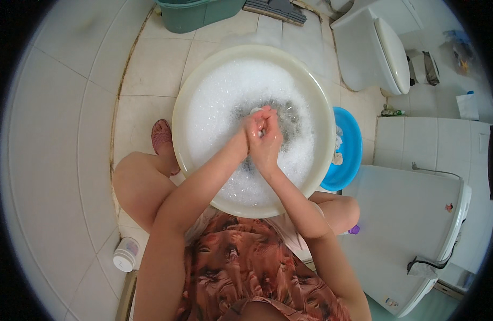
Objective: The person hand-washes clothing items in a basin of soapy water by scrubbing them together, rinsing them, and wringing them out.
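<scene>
A large cream plastic basin (324,94) stands before me, filled with water under thick white suds (218,96). Over its middle, my left hand (252,126) and my right hand (269,138) are pressed together, wet, with the fingers curled. A small whitish bit, perhaps cloth or foam, shows between the palms and at the fingertips; most of it is hidden by the fingers. Grey water with few bubbles lies around and below the hands.
A blue plastic basin (354,148) with pale cloths (337,158) is partly behind the cream one. A green bin (186,18), a toilet (362,56), a white appliance (403,216) and a white lidded tub (126,254) stand around on the tiled floor.
</scene>
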`<state>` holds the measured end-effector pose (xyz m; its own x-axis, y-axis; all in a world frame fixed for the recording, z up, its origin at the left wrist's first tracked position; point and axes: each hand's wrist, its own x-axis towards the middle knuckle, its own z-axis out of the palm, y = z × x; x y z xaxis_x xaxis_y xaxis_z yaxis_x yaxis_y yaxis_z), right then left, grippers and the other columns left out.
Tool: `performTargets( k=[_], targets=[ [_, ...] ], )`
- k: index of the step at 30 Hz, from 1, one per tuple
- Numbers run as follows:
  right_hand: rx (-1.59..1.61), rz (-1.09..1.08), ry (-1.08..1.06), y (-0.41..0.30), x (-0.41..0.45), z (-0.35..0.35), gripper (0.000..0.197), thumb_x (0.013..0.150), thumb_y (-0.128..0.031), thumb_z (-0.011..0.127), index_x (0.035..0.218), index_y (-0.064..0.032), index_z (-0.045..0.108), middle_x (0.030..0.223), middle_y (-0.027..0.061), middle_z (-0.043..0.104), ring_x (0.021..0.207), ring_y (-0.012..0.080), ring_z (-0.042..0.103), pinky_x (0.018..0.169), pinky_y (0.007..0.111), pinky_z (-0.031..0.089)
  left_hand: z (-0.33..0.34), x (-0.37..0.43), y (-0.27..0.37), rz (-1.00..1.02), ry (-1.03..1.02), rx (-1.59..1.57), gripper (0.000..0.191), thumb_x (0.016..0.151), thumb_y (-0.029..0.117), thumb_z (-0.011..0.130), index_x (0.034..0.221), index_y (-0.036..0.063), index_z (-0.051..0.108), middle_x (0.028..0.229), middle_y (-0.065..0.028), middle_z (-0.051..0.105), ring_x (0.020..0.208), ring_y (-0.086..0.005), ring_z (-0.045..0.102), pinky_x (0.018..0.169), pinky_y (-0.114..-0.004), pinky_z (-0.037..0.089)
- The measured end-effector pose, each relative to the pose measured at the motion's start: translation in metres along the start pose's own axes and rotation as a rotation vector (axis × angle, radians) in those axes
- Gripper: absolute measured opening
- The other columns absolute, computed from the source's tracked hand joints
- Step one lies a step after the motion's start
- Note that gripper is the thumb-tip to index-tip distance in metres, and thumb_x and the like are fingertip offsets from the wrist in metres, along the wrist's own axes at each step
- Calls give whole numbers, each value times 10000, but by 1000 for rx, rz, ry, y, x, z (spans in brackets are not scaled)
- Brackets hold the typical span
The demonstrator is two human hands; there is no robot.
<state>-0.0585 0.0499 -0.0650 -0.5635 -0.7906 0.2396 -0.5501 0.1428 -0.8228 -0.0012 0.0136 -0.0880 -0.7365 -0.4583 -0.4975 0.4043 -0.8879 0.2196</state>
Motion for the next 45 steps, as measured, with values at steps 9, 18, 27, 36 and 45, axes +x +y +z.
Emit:
performTargets(
  k=[9, 18, 27, 36, 45],
  targets=[
    [38, 195, 34, 55, 56, -70, 254, 846, -273, 530, 835, -27, 591, 567, 39, 498, 569, 116, 489, 550, 283, 404, 29, -16, 22, 153, -213, 190, 380, 868, 139, 451, 1231, 28, 433, 1227, -83, 468, 1127, -179, 443, 933, -329, 360],
    [-48, 222, -421, 57, 31, -109, 230, 766, -251, 664, 769, -30, 603, 703, 4, 559, 665, 74, 481, 568, 230, 385, 27, -16, 45, 228, -256, 294, 422, 876, 158, 461, 1272, 27, 390, 1215, -98, 445, 1080, -190, 429, 962, -365, 333],
    [492, 295, -261, 66, 44, -115, 161, 760, 35, 593, 701, -61, 477, 897, 59, 587, 877, 117, 543, 800, 251, 431, 29, -15, 54, 278, -370, 259, 472, 874, 104, 411, 1313, -17, 287, 1337, -203, 307, 1229, -308, 330, 1027, -392, 281],
    [474, 305, -660, 41, 36, -71, 159, 838, -159, 561, 885, -9, 583, 821, 5, 585, 789, 69, 515, 724, 227, 416, 48, -22, 57, 218, -492, 251, 487, 876, 91, 333, 1336, -21, 218, 1367, -206, 255, 1277, -325, 249, 1062, -410, 219],
    [614, 376, -387, 42, 44, -94, 126, 828, -175, 584, 828, -52, 562, 770, -29, 566, 698, 28, 492, 642, 179, 394, 33, -18, 61, 259, -228, 552, 432, 897, 115, 358, 1321, 38, 327, 1252, -121, 431, 1125, -208, 438, 944, -343, 352]
  ],
)
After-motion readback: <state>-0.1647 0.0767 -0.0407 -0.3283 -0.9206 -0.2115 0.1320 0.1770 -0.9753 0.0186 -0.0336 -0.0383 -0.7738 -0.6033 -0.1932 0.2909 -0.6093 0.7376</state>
